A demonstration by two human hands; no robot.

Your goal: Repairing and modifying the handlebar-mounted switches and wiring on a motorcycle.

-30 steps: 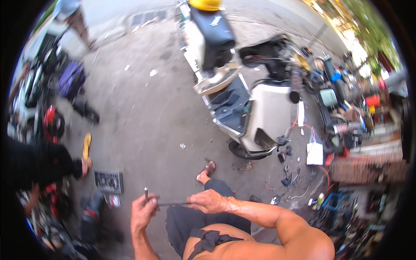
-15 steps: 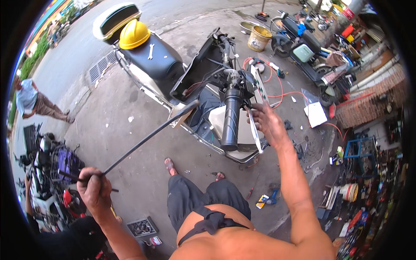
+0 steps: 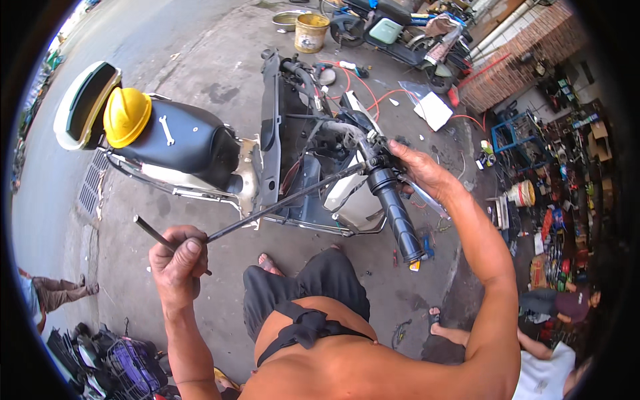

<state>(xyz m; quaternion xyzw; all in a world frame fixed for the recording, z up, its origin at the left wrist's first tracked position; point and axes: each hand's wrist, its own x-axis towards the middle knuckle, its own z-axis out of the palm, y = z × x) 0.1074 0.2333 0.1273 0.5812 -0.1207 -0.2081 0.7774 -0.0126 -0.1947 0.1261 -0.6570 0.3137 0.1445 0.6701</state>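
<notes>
My left hand (image 3: 179,261) is closed round the crossbar of a long dark T-handle wrench (image 3: 267,210). The shaft slants up to the right, and its far end meets the handlebar fittings of a partly stripped scooter (image 3: 347,190), just inboard of the black grip (image 3: 398,217). On the other side of those fittings is my right hand (image 3: 421,170), its thumb pressed against the clamp and its fingers curled behind the silver brake lever (image 3: 427,195). Those fingers are partly hidden. A yellow hard hat (image 3: 127,117) and an open-end wrench (image 3: 166,131) lie on the black seat (image 3: 193,137).
A stained bucket (image 3: 311,33) and another parked scooter (image 3: 393,33) stand beyond. A red hose (image 3: 373,103) crosses the ground near a white board (image 3: 433,112). At right, another person (image 3: 547,370) sits close by. A motorbike with a purple basket (image 3: 137,365) stands lower left.
My view has turned, shifting the scooter's seat leftward. The T-handle wrench's far end now meets the handlebar fittings. My right hand has gone from loosely open beside the lever to closed round it.
</notes>
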